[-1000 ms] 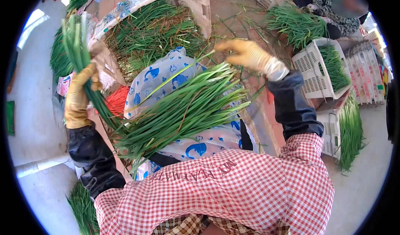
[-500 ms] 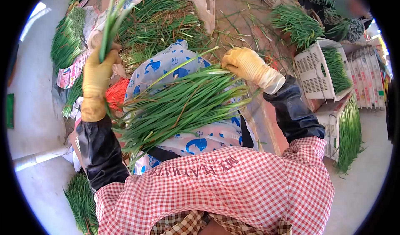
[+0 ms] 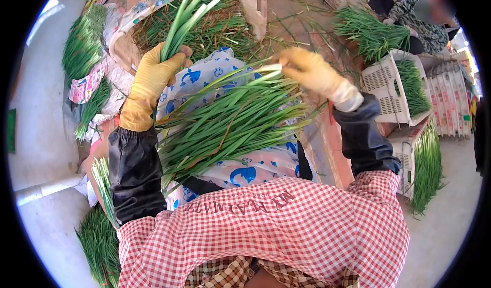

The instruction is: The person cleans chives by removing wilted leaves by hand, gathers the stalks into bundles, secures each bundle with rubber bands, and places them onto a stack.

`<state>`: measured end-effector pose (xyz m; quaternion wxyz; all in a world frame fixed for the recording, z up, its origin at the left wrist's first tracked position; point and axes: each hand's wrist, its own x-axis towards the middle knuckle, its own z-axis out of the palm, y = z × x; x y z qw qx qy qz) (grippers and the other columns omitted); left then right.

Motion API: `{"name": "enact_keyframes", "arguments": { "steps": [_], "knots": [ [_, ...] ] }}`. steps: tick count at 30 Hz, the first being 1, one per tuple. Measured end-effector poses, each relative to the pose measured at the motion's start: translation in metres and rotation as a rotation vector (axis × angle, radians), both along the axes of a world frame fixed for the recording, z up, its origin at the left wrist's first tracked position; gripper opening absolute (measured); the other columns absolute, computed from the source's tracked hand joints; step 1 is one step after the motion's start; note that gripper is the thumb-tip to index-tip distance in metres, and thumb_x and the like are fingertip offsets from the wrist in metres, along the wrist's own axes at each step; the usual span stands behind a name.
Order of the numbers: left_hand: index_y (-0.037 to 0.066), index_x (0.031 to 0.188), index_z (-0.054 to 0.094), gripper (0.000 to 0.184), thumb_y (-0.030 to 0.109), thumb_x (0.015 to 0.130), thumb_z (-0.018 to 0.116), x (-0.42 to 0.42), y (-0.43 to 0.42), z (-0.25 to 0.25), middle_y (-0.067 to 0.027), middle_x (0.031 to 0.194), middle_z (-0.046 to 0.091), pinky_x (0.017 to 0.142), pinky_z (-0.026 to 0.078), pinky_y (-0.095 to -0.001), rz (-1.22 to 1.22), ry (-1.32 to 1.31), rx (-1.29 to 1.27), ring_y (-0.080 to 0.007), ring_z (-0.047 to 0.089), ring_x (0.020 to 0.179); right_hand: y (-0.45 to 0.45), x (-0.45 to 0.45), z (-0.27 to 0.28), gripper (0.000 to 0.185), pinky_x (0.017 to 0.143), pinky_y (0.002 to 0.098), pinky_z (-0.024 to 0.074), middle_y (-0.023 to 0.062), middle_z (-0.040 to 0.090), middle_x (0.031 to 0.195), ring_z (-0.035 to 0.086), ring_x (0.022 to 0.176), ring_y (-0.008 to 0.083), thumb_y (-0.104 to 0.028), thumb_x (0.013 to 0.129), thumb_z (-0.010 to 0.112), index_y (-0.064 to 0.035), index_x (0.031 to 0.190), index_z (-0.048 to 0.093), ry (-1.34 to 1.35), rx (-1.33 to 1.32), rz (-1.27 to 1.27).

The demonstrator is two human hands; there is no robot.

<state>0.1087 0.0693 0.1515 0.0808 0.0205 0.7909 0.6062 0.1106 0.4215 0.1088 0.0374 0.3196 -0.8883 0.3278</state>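
Note:
A yellow glove covers my left hand (image 3: 157, 76), which is closed round a small bunch of green stalks (image 3: 185, 25), their pale ends pointing up and right. My right hand (image 3: 312, 72), gloved too and blurred, is at the pale ends of the leaf pile; its fingers look bent at a white stalk end (image 3: 271, 68), but their grip is unclear. Between my hands a loose pile of long green leaves (image 3: 230, 119) lies on a white plastic sheet with blue prints (image 3: 243, 174) over my lap.
Ahead is a crate (image 3: 246, 2) of leaves with brown bits. At right stand white crates (image 3: 381, 91) with green bundles (image 3: 427, 170). A person (image 3: 419, 22) sits at the upper right behind a leaf heap (image 3: 368, 32). More bundles (image 3: 82, 48) lie at left.
My left hand has moved right and inward with its bunch, now over the sheet's far left edge. My right hand dipped to the pile's pale ends and has shifted slightly right.

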Motion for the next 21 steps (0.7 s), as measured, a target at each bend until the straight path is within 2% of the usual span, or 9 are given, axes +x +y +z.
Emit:
{"name": "enact_keyframes", "arguments": {
  "steps": [1,2,5,9,12,15,18,20,21],
  "knots": [
    [0.008,0.101,0.066,0.014,0.016,0.091,0.060,-0.002,-0.004,-0.001,-0.0026,0.078,0.068,0.041,0.031,-0.0187,0.002,0.001,-0.001,-0.0029,0.042,0.045,-0.007,-0.001,0.010,0.017,0.080,0.0271,0.0479,0.0057,0.064,0.100,0.060,0.087,0.0134,-0.021,0.088,0.064,-0.0073,0.098,0.062,-0.186,-0.382,0.064],
    [0.005,0.103,0.066,0.017,0.015,0.092,0.059,-0.005,-0.011,-0.002,-0.0044,0.080,0.069,0.042,0.033,-0.0187,0.015,0.006,0.025,-0.0038,0.044,0.045,-0.011,0.002,0.040,0.017,0.077,0.0252,0.0469,0.0043,0.065,0.097,0.056,0.085,0.0087,-0.020,0.090,0.063,-0.0053,0.100,0.062,-0.384,-0.469,0.063],
    [0.001,0.107,0.065,0.021,0.015,0.092,0.058,-0.008,-0.025,0.002,-0.0072,0.085,0.070,0.043,0.035,-0.0188,0.045,0.055,0.057,-0.0047,0.048,0.046,-0.004,-0.019,0.037,0.011,0.066,0.0246,0.0479,0.0006,0.065,0.080,0.057,0.072,0.0096,-0.013,0.092,0.061,-0.0053,0.099,0.062,-0.079,-0.045,-0.232],
    [0.001,0.109,0.065,0.023,0.015,0.092,0.059,-0.010,-0.030,0.014,-0.0099,0.093,0.071,0.043,0.035,-0.0179,0.065,0.128,0.139,-0.0039,0.048,0.049,-0.023,-0.012,0.056,0.016,0.062,0.0198,0.0481,0.0031,0.065,0.076,0.057,0.065,0.0060,-0.017,0.092,0.061,-0.0028,0.099,0.062,-0.546,-0.504,-0.203],
    [0.005,0.110,0.066,0.026,0.020,0.089,0.064,0.003,-0.011,0.035,-0.0059,0.091,0.071,0.046,0.035,-0.0172,-0.026,0.149,0.179,-0.0028,0.045,0.050,-0.042,-0.013,0.071,0.017,0.060,0.0194,0.0473,0.0032,0.065,0.076,0.057,0.063,0.0065,-0.017,0.092,0.061,-0.0013,0.099,0.061,-0.575,-0.489,-0.203],
    [0.008,0.113,0.066,0.037,0.025,0.081,0.074,0.021,0.028,0.040,0.0009,0.086,0.068,0.056,0.037,-0.0190,-0.175,0.062,0.136,-0.0034,0.053,0.070,-0.064,-0.013,0.088,0.023,0.061,0.0213,0.0485,0.0042,0.066,0.076,0.059,0.064,0.0071,-0.021,0.093,0.059,0.0003,0.100,0.062,-0.499,-0.496,-0.116],
    [0.008,0.111,0.067,0.029,0.021,0.085,0.069,0.022,0.045,0.017,0.0003,0.082,0.069,0.051,0.034,-0.0185,-0.340,-0.142,0.003,-0.0034,0.051,0.059,-0.070,-0.011,0.092,0.027,0.065,0.0237,0.0501,0.0053,0.067,0.079,0.060,0.066,0.0092,-0.024,0.094,0.057,0.0011,0.101,0.062,-0.485,-0.534,-0.064],
    [0.007,0.106,0.067,0.024,0.020,0.086,0.068,0.020,0.040,0.016,0.0000,0.074,0.066,0.050,0.034,-0.0183,-0.275,-0.124,0.019,-0.0037,0.054,0.060,-0.057,-0.018,0.069,0.025,0.066,0.0250,0.0498,0.0040,0.067,0.083,0.061,0.070,0.0104,-0.023,0.095,0.056,-0.0007,0.100,0.064,-0.456,-0.491,0.014],
    [0.007,0.105,0.067,0.022,0.019,0.086,0.068,0.012,0.026,0.006,-0.0001,0.072,0.065,0.050,0.035,-0.0188,-0.130,-0.030,-0.078,-0.0038,0.054,0.059,-0.043,-0.020,0.050,0.022,0.069,0.0297,0.0509,0.0044,0.068,0.085,0.064,0.075,0.0170,-0.026,0.091,0.060,-0.0064,0.098,0.066,-0.265,-0.279,-0.031]
  ]
}}
